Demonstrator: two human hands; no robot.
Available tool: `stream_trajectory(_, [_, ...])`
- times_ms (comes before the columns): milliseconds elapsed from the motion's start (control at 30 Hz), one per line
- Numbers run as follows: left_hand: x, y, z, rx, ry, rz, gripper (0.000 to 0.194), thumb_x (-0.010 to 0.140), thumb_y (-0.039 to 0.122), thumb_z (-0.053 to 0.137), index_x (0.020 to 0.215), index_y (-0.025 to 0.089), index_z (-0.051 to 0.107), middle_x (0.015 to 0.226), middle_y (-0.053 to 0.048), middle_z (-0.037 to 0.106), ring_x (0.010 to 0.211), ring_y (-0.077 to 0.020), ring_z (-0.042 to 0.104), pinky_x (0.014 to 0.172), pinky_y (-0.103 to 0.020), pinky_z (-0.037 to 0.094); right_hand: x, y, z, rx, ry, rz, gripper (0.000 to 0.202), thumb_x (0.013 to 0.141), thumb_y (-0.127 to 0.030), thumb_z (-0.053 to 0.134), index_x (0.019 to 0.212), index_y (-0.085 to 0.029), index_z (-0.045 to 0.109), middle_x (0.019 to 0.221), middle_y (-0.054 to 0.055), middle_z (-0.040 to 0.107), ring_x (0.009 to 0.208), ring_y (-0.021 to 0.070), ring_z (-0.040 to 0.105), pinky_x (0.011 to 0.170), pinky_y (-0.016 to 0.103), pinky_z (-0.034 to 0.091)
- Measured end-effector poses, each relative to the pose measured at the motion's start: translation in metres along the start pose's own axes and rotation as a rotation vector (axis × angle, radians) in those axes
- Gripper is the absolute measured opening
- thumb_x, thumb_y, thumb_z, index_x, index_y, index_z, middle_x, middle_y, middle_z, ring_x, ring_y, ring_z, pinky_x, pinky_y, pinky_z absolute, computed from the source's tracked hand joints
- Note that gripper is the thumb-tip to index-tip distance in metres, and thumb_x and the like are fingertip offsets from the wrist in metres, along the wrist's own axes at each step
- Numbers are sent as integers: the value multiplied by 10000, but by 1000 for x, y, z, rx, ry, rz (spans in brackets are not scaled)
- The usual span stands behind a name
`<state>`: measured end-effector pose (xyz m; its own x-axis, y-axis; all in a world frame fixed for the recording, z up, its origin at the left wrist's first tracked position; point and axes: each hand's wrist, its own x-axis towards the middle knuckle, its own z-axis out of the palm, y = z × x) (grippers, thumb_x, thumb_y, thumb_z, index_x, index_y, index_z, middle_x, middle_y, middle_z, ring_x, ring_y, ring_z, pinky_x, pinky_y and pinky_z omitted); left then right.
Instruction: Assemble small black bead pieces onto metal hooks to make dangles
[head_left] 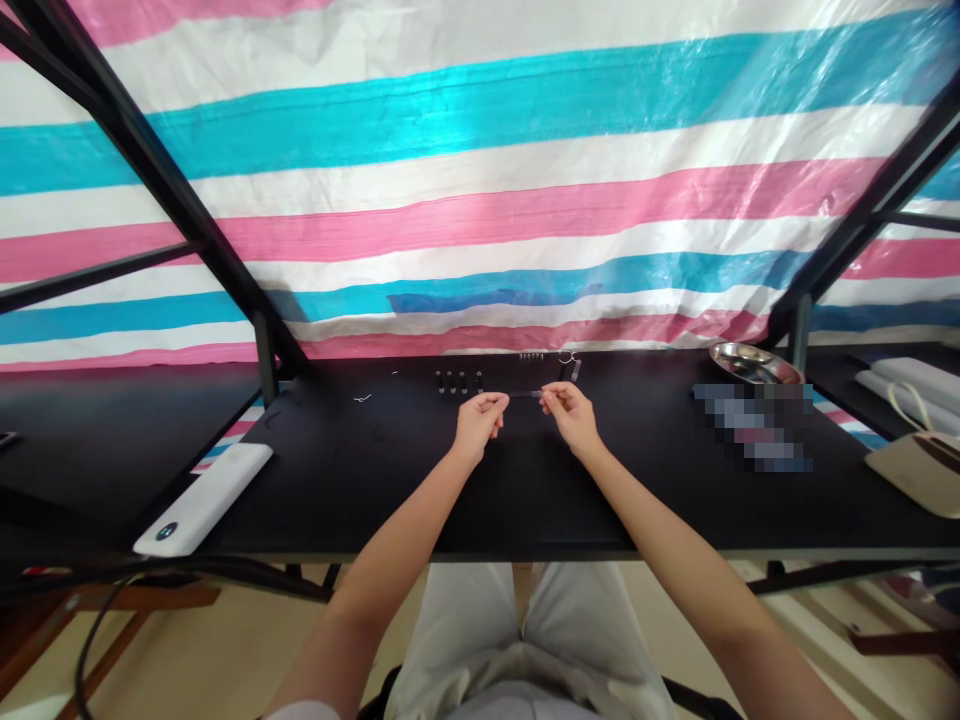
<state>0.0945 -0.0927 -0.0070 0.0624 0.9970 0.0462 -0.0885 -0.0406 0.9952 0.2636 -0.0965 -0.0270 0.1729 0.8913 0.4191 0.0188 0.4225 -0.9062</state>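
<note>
My left hand (478, 425) and my right hand (571, 415) face each other above the black table (525, 490). Between them runs a thin, dark, pen-like tube (525, 394), held level and pinched at each end by closed fingers. Just beyond my left hand, several short black cylinders (451, 382) stand in a row. Farther back is a line of tiny silvery pieces (531, 357). Behind my right hand lie a small clear-and-dark piece (576, 370) and a thin curled strip (568, 356). What these small parts are is too small to tell.
A white oblong device (206, 500) with a round display lies at the left edge. On the right are a shiny metal dish (757, 363), a blurred-out patch and a beige pouch (919, 470). Thin white scraps (363, 398) lie left of centre. A striped sheet (480, 200) hangs behind.
</note>
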Motion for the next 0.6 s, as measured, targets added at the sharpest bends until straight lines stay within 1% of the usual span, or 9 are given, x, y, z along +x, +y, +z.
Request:
stream_trajectory(167, [3,-6,-2,-46,-32,-22,343,641,414,691,795,116,623,433,57,480,311,-31,352,339,-178,239,-1,-1,1,-2,-14,-7,251,747,-420,604,845,-191,569,682,6,595,572,110,542,583,282,475])
stream_trajectory(300, [6,-9,-3,-87,-49,-65,355,630,415,702,806,117,622,445,59,477,319,-29,356,344,-180,238,-2,-1,1,-8,-26,-3,259,748,-432,599,845,-194,567,690,9,600,582,116,552,596,291,486])
stream_trajectory(600, [5,-6,-1,-178,-75,-172,362,580,379,742,792,119,606,430,68,452,312,-24,332,344,-181,211,-2,-1,1,-15,-53,-9,276,755,-455,584,857,-199,567,700,11,601,598,120,560,613,295,497])
